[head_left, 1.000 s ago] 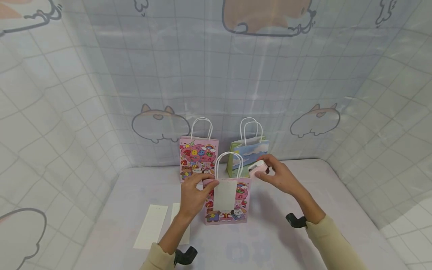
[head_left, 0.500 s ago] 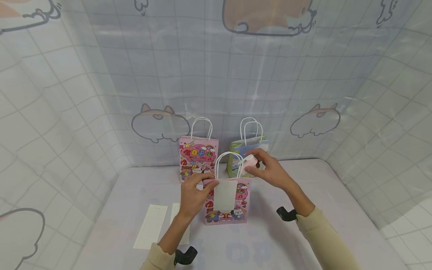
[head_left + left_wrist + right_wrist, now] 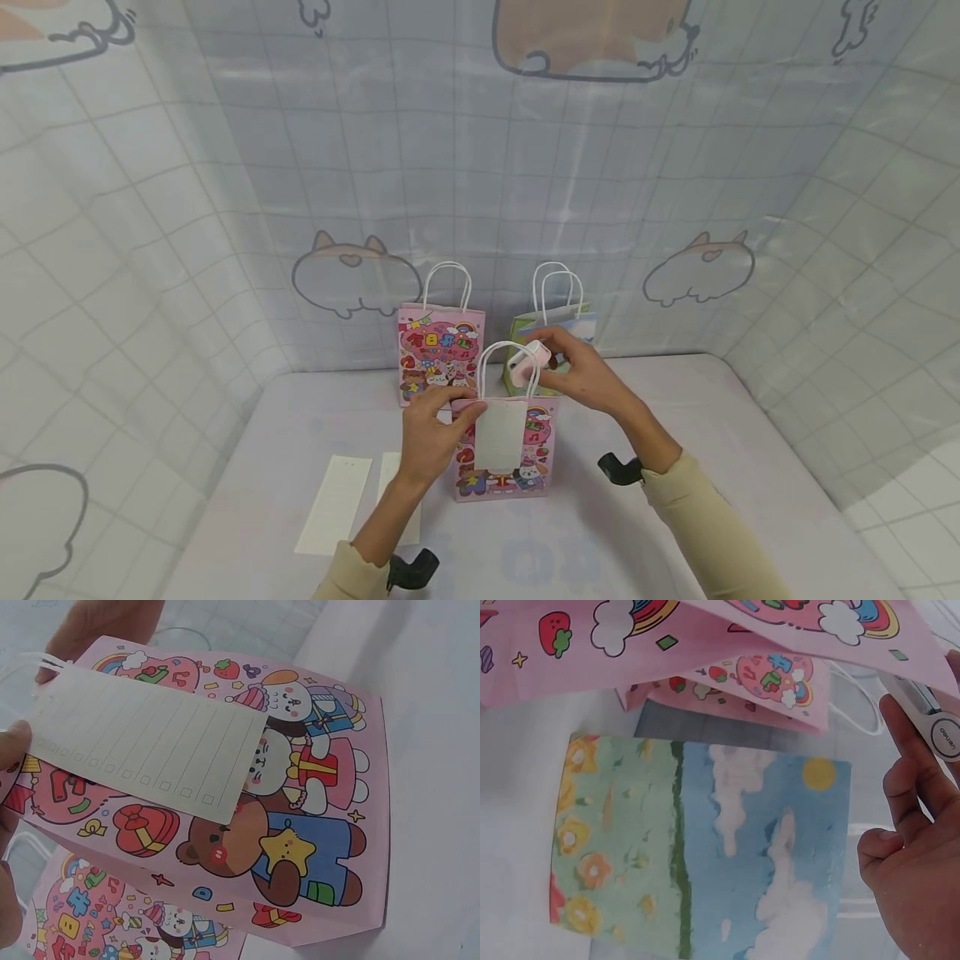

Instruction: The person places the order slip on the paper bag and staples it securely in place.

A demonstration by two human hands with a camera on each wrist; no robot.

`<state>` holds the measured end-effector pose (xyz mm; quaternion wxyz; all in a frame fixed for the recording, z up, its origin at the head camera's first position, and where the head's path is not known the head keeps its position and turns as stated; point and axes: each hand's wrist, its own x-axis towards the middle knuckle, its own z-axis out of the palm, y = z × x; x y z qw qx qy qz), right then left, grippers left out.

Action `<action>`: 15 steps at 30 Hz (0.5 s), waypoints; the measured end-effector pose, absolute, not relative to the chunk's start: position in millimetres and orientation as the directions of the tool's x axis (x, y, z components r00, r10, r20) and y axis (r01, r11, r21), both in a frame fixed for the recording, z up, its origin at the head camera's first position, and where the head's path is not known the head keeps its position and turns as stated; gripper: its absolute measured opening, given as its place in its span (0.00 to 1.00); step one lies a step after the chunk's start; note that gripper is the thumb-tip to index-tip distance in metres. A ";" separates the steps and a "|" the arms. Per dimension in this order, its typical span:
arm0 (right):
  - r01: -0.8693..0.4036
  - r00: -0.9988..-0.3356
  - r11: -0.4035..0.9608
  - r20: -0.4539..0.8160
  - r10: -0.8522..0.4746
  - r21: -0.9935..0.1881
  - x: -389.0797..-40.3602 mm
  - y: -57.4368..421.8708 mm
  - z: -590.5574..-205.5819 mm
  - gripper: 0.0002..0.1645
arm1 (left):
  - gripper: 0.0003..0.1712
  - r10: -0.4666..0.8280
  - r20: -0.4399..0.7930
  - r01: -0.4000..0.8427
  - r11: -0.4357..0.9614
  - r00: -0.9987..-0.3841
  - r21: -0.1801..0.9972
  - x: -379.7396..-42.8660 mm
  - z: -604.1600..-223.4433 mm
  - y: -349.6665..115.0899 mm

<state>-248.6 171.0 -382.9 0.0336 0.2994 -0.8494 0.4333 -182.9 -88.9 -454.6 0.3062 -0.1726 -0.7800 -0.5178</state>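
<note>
My left hand [image 3: 427, 437] pinches the top left edge of the pink cartoon paper bag [image 3: 540, 462] together with a white checklist sheet [image 3: 501, 437]. The sheet lies flat against the bag's front, its ruled lines and small boxes visible in the left wrist view. My right hand [image 3: 588, 379] holds a small pink-and-white stapler [image 3: 529, 365] between thumb and fingers. It is just above the bag's top edge, by the right side of the white rope handles, which partly cover it. In the right wrist view only part of the stapler [image 3: 934, 724] shows.
Behind stand a second pink bag [image 3: 442, 346] on the left and a green-and-blue landscape bag [image 3: 705, 840] on the right. Two more white sheets lie on the table at left, one a checklist sheet [image 3: 335, 504] and the other partly behind my left forearm.
My right hand has moved left with the stapler, from beside the bag to its handles. The left hand has stayed on the bag and sheet.
</note>
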 end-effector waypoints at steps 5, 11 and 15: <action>-0.544 -0.807 0.430 0.310 -0.502 -0.720 -245.9 167.4 -378.8 0.35 | 0.11 -0.053 0.673 0.598 0.411 -0.738 0.688 -183.7 -453.9 -87.1; -0.563 -0.776 0.380 0.311 -0.549 -0.734 -241.3 163.2 -373.8 0.33 | 0.10 -0.068 0.678 0.594 0.424 -0.732 0.684 -183.5 -453.4 -84.4; -0.567 -0.773 0.386 0.307 -0.555 -0.728 -237.5 159.1 -370.5 0.31 | 0.10 -0.073 0.670 0.583 0.430 -0.739 0.690 -183.3 -453.9 -82.5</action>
